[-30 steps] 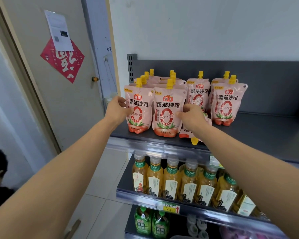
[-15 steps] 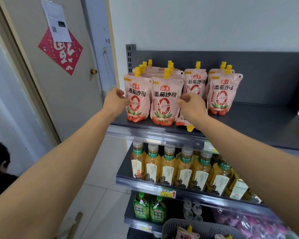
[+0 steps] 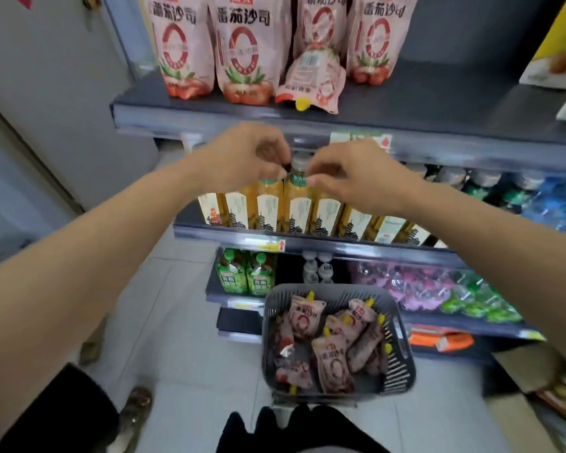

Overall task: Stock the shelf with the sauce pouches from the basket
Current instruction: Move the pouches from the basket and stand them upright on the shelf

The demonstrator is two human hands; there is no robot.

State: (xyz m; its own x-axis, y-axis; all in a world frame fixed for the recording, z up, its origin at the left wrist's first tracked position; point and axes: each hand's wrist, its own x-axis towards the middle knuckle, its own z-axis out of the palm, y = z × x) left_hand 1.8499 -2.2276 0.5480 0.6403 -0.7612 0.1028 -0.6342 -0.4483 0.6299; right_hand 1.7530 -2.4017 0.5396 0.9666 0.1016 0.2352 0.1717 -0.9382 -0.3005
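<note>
Pink sauce pouches [image 3: 244,50] with yellow caps stand in rows on the dark top shelf [image 3: 438,106]. One pouch [image 3: 314,80] lies flat at the shelf's front edge, cap pointing toward me. A grey slotted basket [image 3: 397,364] on the floor below holds several more pouches [image 3: 332,361]. My left hand [image 3: 242,155] and my right hand [image 3: 356,173] hang in front of the second shelf, below the top shelf's edge, close together with fingers loosely curled. Neither holds a pouch.
Yellow tea bottles [image 3: 298,204] fill the second shelf behind my hands. Green drink pouches [image 3: 245,273] and bagged goods [image 3: 438,289] sit lower down. A grey door [image 3: 46,93] stands at the left. A cardboard box [image 3: 530,367] is at the right on the floor.
Both hands have let go of the front pouches on the top shelf and dropped to the second shelf's level. The view has tilted down, bringing the basket into sight.
</note>
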